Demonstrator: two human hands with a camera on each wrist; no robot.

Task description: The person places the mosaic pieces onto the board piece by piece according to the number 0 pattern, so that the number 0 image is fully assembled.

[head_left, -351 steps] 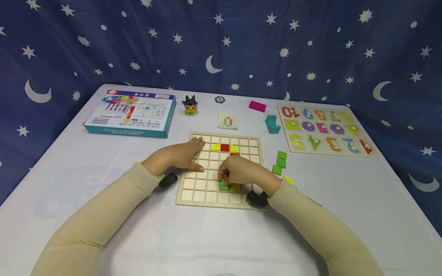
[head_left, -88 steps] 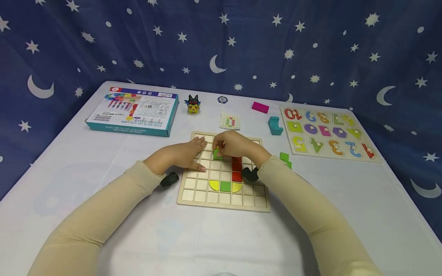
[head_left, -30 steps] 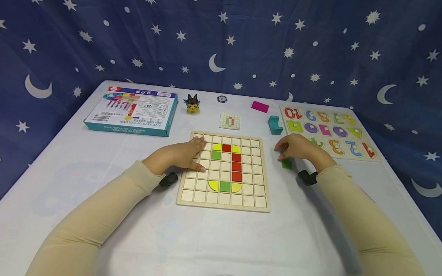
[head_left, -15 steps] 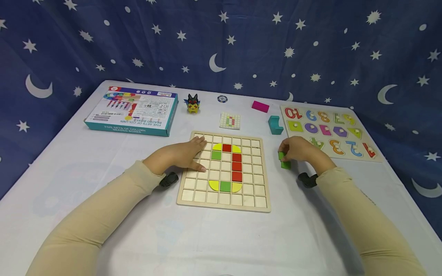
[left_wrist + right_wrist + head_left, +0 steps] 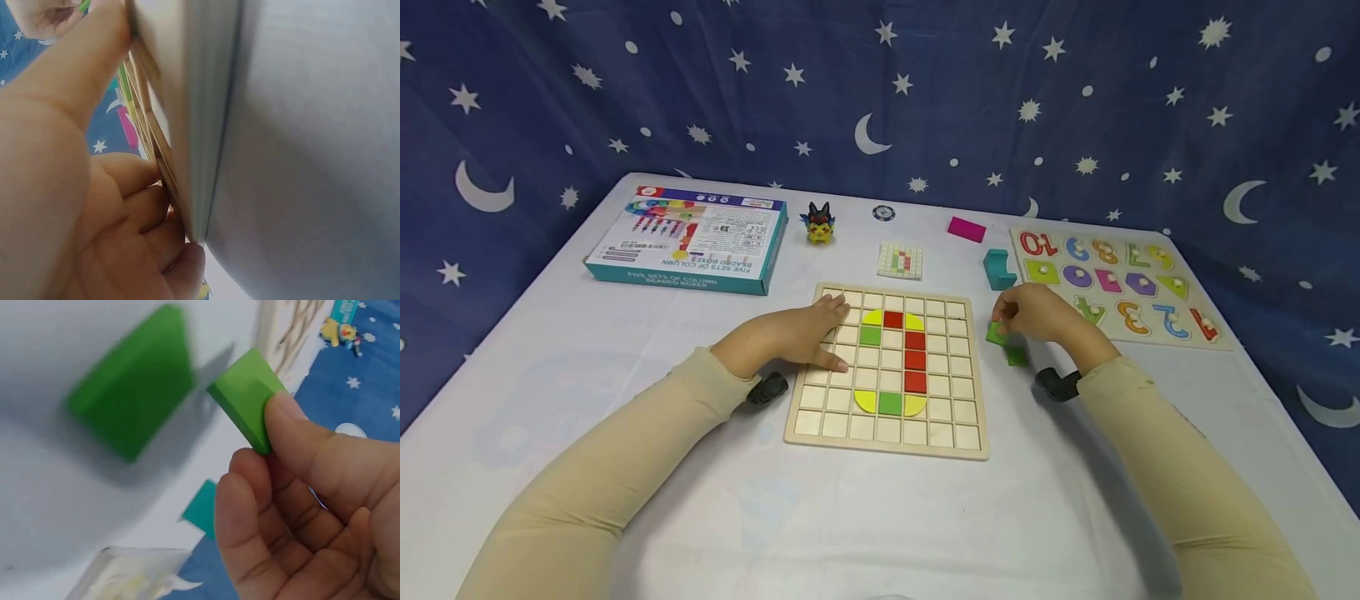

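We are pinching a green tile [image 5: 245, 399] between the thumb and curled fingers of our right hand [image 5: 1033, 314], holding it just above the table [image 5: 587, 350], to the right of the board [image 5: 951, 442]. A second green tile [image 5: 1017, 355] is lying flat on the table just beside that hand, toward us. Our left hand [image 5: 782, 337] is resting with straight fingers on the board's left edge, pressing it down and holding nothing. The board is lying to the left of the lifted tile, so our right hand is the nearer one for any cell on that side; the filled cells, red [image 5: 914, 361], yellow and green [image 5: 870, 337], are standing in the middle columns, between our two hands. In the right wrist view the held tile is showing tilted, one corner pointing toward the board
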